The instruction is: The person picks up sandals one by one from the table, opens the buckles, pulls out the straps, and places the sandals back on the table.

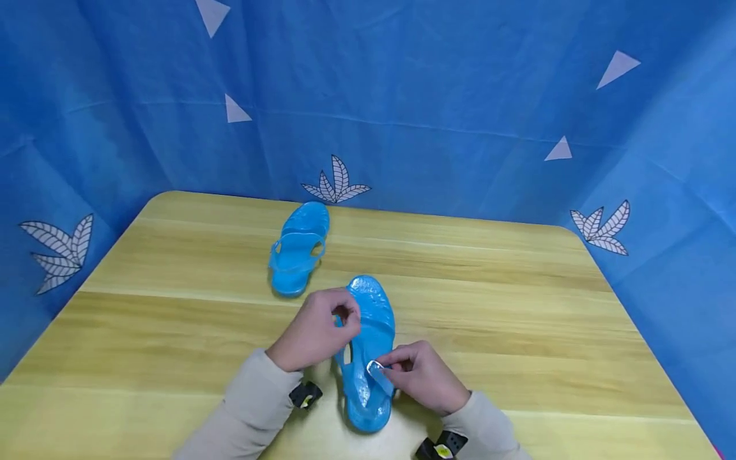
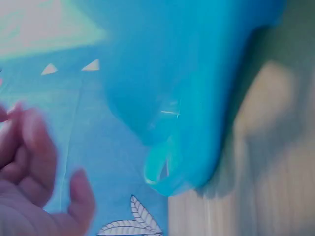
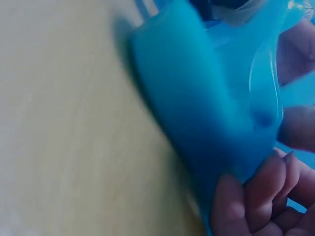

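The near sandal (image 1: 368, 345) lies on the tabletop (image 1: 517, 306) between the two hands, below the left fingers and just beside the right. The right hand (image 1: 422, 377) has thumb and forefinger pinched on its strap (image 1: 380, 379); the left hand (image 1: 322, 326) is curled over its left edge, thumb and forefinger close together, though I cannot tell whether they grip anything. Its long axis points almost straight away from the person. Of two blue sandals, the far sandal (image 1: 298, 249) sits farther left, its far end leaning right.
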A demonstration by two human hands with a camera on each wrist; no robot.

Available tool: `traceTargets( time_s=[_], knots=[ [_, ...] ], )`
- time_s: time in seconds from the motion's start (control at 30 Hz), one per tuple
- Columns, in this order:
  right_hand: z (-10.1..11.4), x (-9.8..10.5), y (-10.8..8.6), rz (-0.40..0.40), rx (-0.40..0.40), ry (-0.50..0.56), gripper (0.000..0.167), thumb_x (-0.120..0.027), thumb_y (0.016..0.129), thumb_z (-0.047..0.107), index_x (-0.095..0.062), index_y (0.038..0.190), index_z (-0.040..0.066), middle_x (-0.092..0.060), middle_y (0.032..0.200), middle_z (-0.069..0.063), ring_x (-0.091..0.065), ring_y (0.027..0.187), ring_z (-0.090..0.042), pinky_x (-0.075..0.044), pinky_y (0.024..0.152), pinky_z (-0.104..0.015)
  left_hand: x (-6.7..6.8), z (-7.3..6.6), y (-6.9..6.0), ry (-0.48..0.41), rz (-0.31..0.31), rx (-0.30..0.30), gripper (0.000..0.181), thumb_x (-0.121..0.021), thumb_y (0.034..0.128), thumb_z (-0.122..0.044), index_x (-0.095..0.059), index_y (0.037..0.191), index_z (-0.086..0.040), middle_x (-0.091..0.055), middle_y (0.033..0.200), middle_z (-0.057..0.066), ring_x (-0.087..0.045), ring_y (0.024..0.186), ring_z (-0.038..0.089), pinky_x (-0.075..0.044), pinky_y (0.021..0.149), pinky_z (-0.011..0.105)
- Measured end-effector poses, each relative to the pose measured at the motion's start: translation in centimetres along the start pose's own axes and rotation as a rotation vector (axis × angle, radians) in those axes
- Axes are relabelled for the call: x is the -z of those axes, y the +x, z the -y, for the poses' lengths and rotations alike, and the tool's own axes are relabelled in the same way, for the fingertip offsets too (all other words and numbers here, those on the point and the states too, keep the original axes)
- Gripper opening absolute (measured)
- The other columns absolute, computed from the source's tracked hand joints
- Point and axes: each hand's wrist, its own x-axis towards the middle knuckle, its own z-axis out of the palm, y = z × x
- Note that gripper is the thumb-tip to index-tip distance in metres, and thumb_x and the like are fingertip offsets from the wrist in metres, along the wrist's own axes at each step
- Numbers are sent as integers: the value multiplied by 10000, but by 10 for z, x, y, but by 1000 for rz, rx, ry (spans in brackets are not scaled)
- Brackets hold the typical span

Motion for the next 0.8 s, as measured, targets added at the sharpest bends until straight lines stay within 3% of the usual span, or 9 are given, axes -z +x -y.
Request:
traceTargets(
  time_s=[0.07, 0.17, 0.27, 0.37, 0.47, 0.63, 0.8],
  knots=[
    [-1, 1, -1, -15, -12, 9, 159, -660, 841, 43, -724, 974, -17, -504, 619, 25, -436, 535, -13, -350, 493, -150, 4, -1, 1, 8, 36, -14, 91, -592, 837, -13, -646, 788, -67, -579, 756, -33, -537, 718, 122, -492, 679, 299],
    [-2, 3, -1, -11, 1, 13, 165, -636, 848, 20, -715, 984, -30, -499, 621, 30, -424, 520, -12, -344, 483, -150, 1, -1, 3, 37, 195, -13, 93, -589, 873, -35, -679, 897, -43, -622, 860, -2, -555, 805, 115, -502, 764, 323],
    [-2, 5, -1, 14, 22, 10, 186, -599, 859, 6, -702, 1008, -38, -494, 644, 35, -408, 517, -7, -324, 471, -147, -4, -2, 4, 133, 326, 2, 126, -596, 882, -47, -692, 962, -65, -637, 943, -4, -556, 896, 124, -476, 858, 370],
    [-1, 6, 1, 38, 41, -4, 212, -560, 863, -13, -686, 1030, -52, -550, 709, 12, -411, 527, 3, -326, 472, -144, -7, -1, 3, 231, 394, 12, 161, -602, 877, -40, -700, 991, -96, -637, 1003, -32, -555, 992, 140, -393, 949, 448],
    [0, 8, 1, 50, 45, -17, 225, -533, 867, -25, -673, 1039, -66, -621, 815, -61, -429, 546, 9, -340, 476, -144, -8, -1, 1, 294, 399, 28, 189, -609, 863, -32, -704, 1011, -101, -620, 1066, -34, -539, 1072, 171, -338, 945, 503],
    [0, 13, 1, 59, 41, -92, 213, -542, 903, 19, -678, 1063, -17, -668, 1013, -133, -535, 683, -5, -445, 583, -162, -12, 0, -2, 379, 363, 62, 229, -659, 827, -48, -701, 1048, -89, -601, 1100, 5, -526, 1092, 219, -348, 853, 473],
    [3, 19, -1, 40, 71, -117, 207, -533, 956, 129, -695, 1046, 38, -650, 873, -93, -544, 726, -46, -477, 662, -211, -18, 3, -3, 379, 284, 78, 122, -691, 820, -83, -704, 937, -118, -618, 929, -45, -563, 955, 166, -342, 798, 424]
  ],
)
